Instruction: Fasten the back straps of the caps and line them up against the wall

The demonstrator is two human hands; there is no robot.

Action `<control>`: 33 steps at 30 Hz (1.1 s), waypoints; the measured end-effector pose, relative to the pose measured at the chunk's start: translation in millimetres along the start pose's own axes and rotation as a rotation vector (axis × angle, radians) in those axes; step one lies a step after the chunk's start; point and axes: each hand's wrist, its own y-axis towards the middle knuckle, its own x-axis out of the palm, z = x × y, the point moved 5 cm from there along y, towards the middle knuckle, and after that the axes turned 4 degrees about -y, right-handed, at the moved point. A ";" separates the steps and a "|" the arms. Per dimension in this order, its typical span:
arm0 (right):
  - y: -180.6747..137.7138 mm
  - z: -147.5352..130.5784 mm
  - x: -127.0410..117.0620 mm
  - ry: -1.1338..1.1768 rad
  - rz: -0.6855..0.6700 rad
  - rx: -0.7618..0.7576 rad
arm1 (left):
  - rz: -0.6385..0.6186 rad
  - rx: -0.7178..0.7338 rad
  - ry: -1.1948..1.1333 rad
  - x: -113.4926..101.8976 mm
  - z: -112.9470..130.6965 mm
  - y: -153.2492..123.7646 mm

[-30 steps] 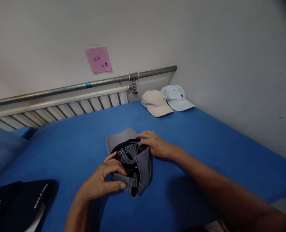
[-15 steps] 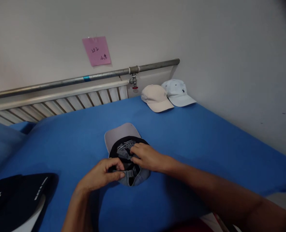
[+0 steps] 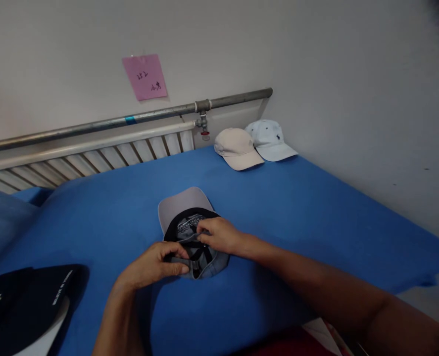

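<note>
Head view, and right at the near edge of the blue surface (image 3: 122,212) there was red cloth (image 3: 293,343), just in shot! Over toward the near left corner sat a navy cap (image 3: 22,306), white lettering along its brim and something pale (image 3: 48,333) showing beneath.

On to the action: the gray cap (image 3: 185,228) lay upturned around the middle of the surface, between both hands. Its long axis ran from the strap, closest to the person, out to the brim, which pointed at the far edge and slightly left. Neither hand had the edge on nearness; both were at the cap. The left hand (image 3: 160,262) pinched the rear rim between thumb and fingers, left of the strap. The right hand (image 3: 222,236) came over the opposite side, fingers curled in above the opening, with the lining just left of the fingertips; whether they gripped fabric, I couldn't tell.

Farther out, up in the far right corner, a beige cap (image 3: 237,146) partly covered a white cap (image 3: 270,141), brims facing the right edge. Beyond the far edge ran the radiator (image 3: 137,151), then the metal pipe (image 3: 104,127), and above it a pink note (image 3: 145,76) on the wall.
</note>
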 end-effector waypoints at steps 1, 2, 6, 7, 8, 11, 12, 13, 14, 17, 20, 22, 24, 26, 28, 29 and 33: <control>0.6 3.5 -1.3 0.146 -0.003 0.047 | -0.001 0.003 -0.008 0.0 -0.7 0.3; 1.2 6.6 -2.5 0.316 -0.019 0.096 | -0.001 0.007 -0.017 -0.1 -1.3 0.6; 3.7 12.5 -13.3 0.922 -0.041 0.211 | 0.003 0.026 -0.030 0.2 -1.2 0.7; 4.3 13.5 -17.3 1.010 -0.029 0.219 | 0.001 0.024 -0.028 0.4 -1.2 0.6; 4.8 14.4 -20.7 1.079 -0.023 0.225 | -0.002 0.022 -0.026 0.5 -1.3 0.4; 5.5 16.3 -28.4 1.205 -0.024 0.223 | -0.013 0.014 -0.026 0.7 -2.1 -0.2; 5.6 16.9 -30.4 1.226 -0.018 0.218 | -0.015 0.014 -0.023 0.5 -2.3 -0.3; 5.7 17.5 -32.3 1.240 -0.009 0.212 | -0.014 0.013 -0.018 0.3 -2.7 -0.2; 5.7 18.1 -33.9 1.247 0.000 0.207 | -0.015 0.010 -0.016 0.3 -3.1 -0.2; 5.4 19.5 -36.2 1.257 0.005 0.204 | -0.025 -0.006 -0.034 1.2 -4.1 0.3; 5.2 19.6 -36.3 1.232 -0.002 0.187 | -0.023 -0.016 -0.045 1.6 -4.7 0.5; 5.3 18.4 -35.5 1.193 -0.011 0.157 | -0.019 -0.007 -0.033 1.2 -4.6 0.5; 5.1 16.1 -33.9 1.145 -0.025 0.124 | -0.016 0.002 -0.019 0.6 -4.7 0.5; 4.2 12.7 -31.8 1.087 -0.046 0.103 | -0.017 -0.001 -0.010 0.1 -4.8 0.5; 2.1 7.6 -30.4 1.018 -0.064 0.088 | -0.020 -0.009 -0.011 0.0 -4.5 0.5; 0.5 4.2 -30.2 0.982 -0.069 0.078 | -0.021 -0.012 -0.011 0.0 -4.1 0.5; -8.3 -15.1 -31.8 0.854 -0.071 0.001 | -0.012 -0.015 0.003 -0.2 -2.0 -0.1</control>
